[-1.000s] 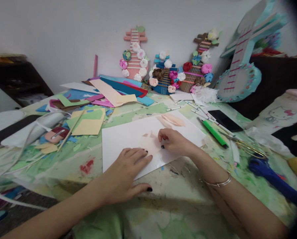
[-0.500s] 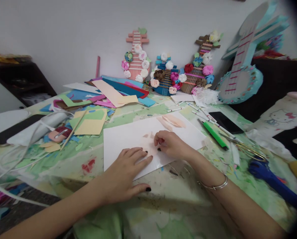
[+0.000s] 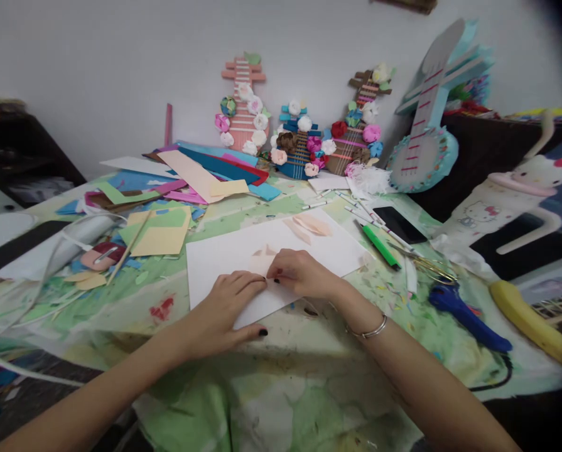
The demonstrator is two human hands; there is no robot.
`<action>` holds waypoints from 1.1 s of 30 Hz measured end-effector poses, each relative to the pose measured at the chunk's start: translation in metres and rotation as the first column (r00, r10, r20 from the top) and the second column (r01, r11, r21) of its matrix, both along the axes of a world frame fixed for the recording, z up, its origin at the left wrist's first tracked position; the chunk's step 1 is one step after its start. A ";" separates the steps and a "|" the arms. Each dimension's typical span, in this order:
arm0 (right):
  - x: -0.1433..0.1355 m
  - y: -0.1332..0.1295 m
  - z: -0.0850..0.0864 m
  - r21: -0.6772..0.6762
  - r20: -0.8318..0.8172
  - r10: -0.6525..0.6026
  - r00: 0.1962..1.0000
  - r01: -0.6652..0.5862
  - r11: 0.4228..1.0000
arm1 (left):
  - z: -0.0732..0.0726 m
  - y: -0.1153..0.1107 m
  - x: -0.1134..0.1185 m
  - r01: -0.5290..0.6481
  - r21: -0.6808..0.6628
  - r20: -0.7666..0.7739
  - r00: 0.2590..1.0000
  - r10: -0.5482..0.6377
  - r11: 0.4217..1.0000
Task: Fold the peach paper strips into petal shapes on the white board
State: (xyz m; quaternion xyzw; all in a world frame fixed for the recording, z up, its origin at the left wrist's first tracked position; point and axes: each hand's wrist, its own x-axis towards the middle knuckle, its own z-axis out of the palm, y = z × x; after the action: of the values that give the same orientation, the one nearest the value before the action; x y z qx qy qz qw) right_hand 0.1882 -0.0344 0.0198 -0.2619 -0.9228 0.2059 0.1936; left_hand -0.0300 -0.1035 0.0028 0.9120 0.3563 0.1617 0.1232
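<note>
A white sheet of card lies at an angle on the table before me. My left hand rests palm down on its near part, fingers stretched out and thumb apart. Right beside those fingertips, my right hand touches the card with its fingers curled in a pinch; whatever lies between them is hidden. Small peach paper scraps sit just beyond the hands. Farther back on the card are larger peach paper petals.
Right of the card lie a green cutter knife, gold-handled scissors, a blue glue gun, a phone and a banana. Coloured paper is piled on the left. Flower-decorated paper instruments stand along the wall.
The camera view has turned right, so more of the table's right side shows. My right hand has come closer to my left, and its fingers now meet the left fingertips.
</note>
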 end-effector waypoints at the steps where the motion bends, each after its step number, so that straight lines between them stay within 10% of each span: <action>1: 0.000 -0.004 0.001 0.019 0.001 -0.002 1.000 0.002 1.000 | 0.001 0.001 -0.001 -0.014 -0.041 0.044 0.999 0.016 0.999; 8: -0.005 -0.054 -0.008 0.159 0.080 -0.196 0.977 0.182 0.970 | 0.004 0.031 -0.006 -0.160 -0.314 0.292 0.922 0.255 0.936; 15: -0.011 -0.078 -0.035 0.197 0.004 -0.324 0.946 0.317 0.928 | 0.002 0.058 0.005 -0.186 -0.236 0.214 0.948 0.237 0.954; 33: -0.011 -0.080 -0.039 0.280 0.055 -0.339 0.939 0.311 0.908 | -0.012 0.056 0.013 -0.281 -0.172 0.265 0.910 0.319 0.944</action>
State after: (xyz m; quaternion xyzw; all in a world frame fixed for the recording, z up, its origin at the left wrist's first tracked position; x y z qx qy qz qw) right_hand 0.1772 -0.1147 -0.0187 -0.3937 -0.8941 0.0306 0.2113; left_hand -0.0168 -0.0470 -0.0091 0.8029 0.4802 0.2866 0.2067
